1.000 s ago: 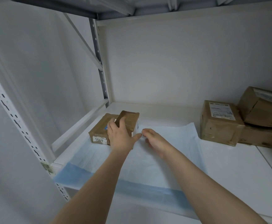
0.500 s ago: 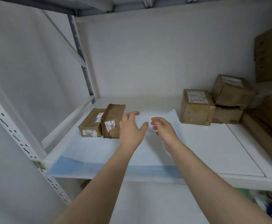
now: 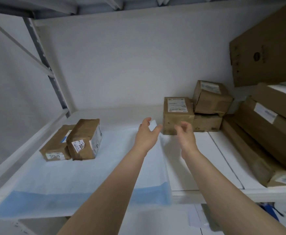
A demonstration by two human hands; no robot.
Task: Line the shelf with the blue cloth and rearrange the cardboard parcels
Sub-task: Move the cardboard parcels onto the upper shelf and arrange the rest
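Shelf (image 3: 223,160): white boards, steel frame, wall at back.

Blue cloth (image 3: 81,177): laid flat over L half of shelf. The darker blue band overhangs the front lip, and the far R corner lies just beside the labelled parcel. R half of shelf is unlined.

Flat carton (image 3: 266,48): leans against wall at far R, off the boards' working area.

Long parcels (image 3: 264,136): stacked lengthwise along R end, on bare board. Judged too heavy for early moving, hence left in place.

Labelled parcel (image 3: 177,116): upright on bare board at cloth's edge, label up. Two more sit behind it, upper parcel (image 3: 212,97) crushed and tilted on lower parcel (image 3: 206,123).

Tall parcel (image 3: 85,139) and flat parcel (image 3: 56,145): side by side and touching, at back L of cloth. Judged already rearranged; their weight also pins the cloth.

Left hand (image 3: 147,133): fingers spread, holds nothing, above cloth's far R corner.

Right hand (image 3: 185,133): fingers loosely curled, grips nothing, in front of labelled parcel. Contact not confirmed.

Assessment: both hands flank the labelled parcel, prob. next item for transfer onto cloth. Approx. two of many parcels done.
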